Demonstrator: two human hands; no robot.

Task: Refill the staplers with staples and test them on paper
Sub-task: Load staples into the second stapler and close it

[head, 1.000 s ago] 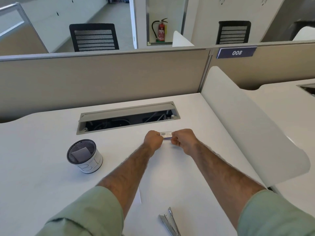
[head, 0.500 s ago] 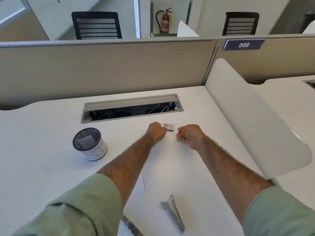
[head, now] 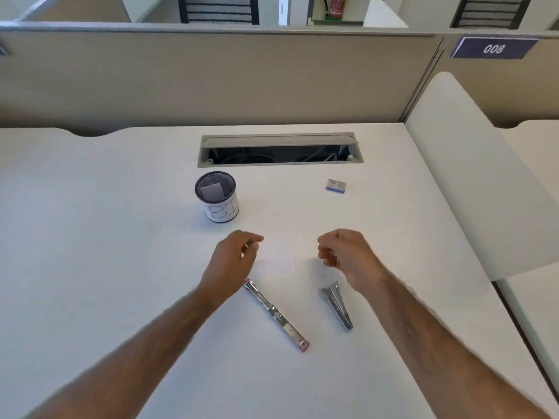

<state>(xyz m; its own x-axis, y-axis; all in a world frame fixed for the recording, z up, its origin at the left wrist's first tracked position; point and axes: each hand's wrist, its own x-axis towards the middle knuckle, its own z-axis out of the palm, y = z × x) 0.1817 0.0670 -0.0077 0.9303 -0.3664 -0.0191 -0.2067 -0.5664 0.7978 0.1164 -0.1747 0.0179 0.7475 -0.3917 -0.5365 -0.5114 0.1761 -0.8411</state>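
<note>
White desk (head: 90,237), cable slot (head: 279,150) at 12 o'clock. Beige partition (head: 211,80) behind, "008" sign (head: 493,48) at 1 o'clock. Beyond: black chairs (head: 218,9), probably a fire extinguisher (head: 337,4).

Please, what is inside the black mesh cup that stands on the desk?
Inside the mesh cup one grey, flat rectangular piece can be seen, leaning against the wall. What it is cannot be told. The bottom of the cup is dark and partly covered by this piece, so anything lying there is hidden.
</note>
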